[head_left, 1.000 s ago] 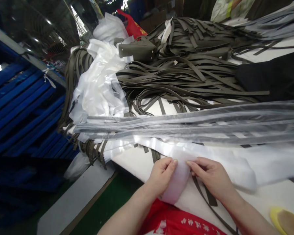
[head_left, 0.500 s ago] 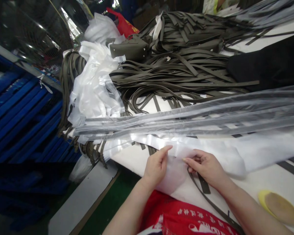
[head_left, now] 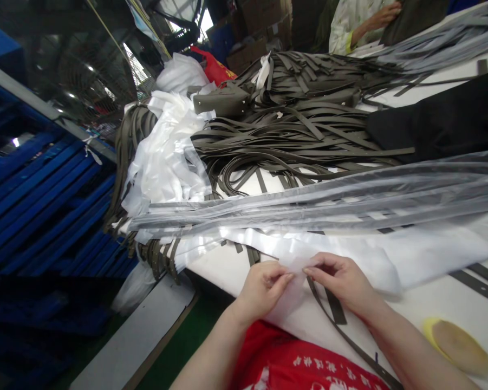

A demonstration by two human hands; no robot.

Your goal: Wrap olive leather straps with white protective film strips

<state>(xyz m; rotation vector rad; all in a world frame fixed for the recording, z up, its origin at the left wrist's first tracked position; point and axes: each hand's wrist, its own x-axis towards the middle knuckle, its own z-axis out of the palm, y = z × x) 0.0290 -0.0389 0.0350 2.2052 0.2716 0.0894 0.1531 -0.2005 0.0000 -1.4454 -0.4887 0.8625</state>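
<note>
my left hand and right hand pinch a clear plastic bag between them (olive strap beneath the right).

Olive-grey straps, translucent white plastic bag, blue racks, red cloth with white lettering.

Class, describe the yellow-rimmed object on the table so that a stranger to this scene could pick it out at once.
Start at the white table and go to its near right corner, beyond the person's right hand and forearm. There lies a flat oval pad, lying alone on the bare surface. Its tan face and bright yellow rim set it apart from the dark straps and clear plastic bags further back.
</note>
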